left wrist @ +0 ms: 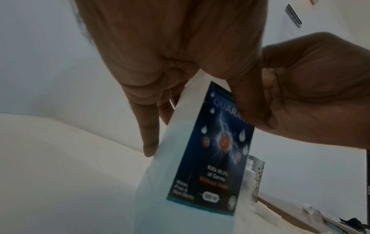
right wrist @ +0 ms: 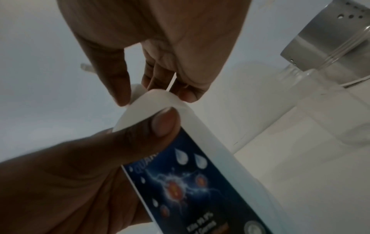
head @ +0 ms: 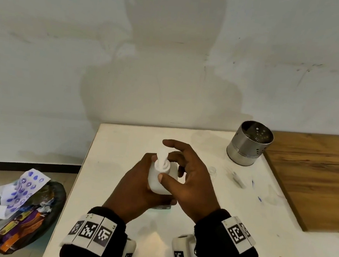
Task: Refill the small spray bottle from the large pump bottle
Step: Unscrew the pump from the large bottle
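While left hand grips pump bottle, right hand hovers.

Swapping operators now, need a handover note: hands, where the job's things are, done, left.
Left hand: grips the large pump bottle round its body, upright on the white table.
Right hand: thumb and fingers at the pump collar; whether it pinches or only touches it is unclear.
Small spray bottle: clear, open-topped, standing to the right of the hands, near the steel perforated holder. Its spray head seems to lie on the table beside it.
Done: small bottle opened.
Left: pump looks still on; open or pump it, fill, recap.
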